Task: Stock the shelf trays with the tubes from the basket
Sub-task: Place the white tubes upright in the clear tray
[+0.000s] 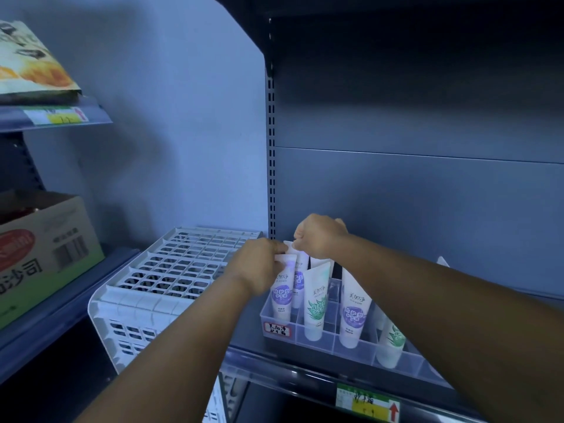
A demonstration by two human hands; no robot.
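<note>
Head camera looks down my two forearms, both stretched forward over the shelf edge toward the clear divided tray [320, 337]. My left hand [259, 270] sits at the tray's left end with the wrist bent slightly inward, its fingers curled round the flat top end of a purple-labelled tube [283, 288] that stands cap-down in the front-left compartment. My right hand [319, 236] is higher and further back, knuckles toward me, fingers bunched tight above the second row of tubes; it appears to pinch the top of a white tube behind [300, 261], though the fingertips are turned away and I cannot see the contact itself.

Beside the held tube a green-labelled tube [317, 300] stands in the next compartment, then another purple tube [354, 309] just past my right wrist. A further green tube [392, 343] is mostly covered by my right forearm, as is the tray's right end. The white slotted basket [171, 270] sits to the left of the tray, half over the shelf edge; its inside is not visible to me from this angle. A handwritten label [277, 328] on the tray front is too small to read. On the far-left shelf a cardboard box [45, 248] is cut off by the frame.
</note>
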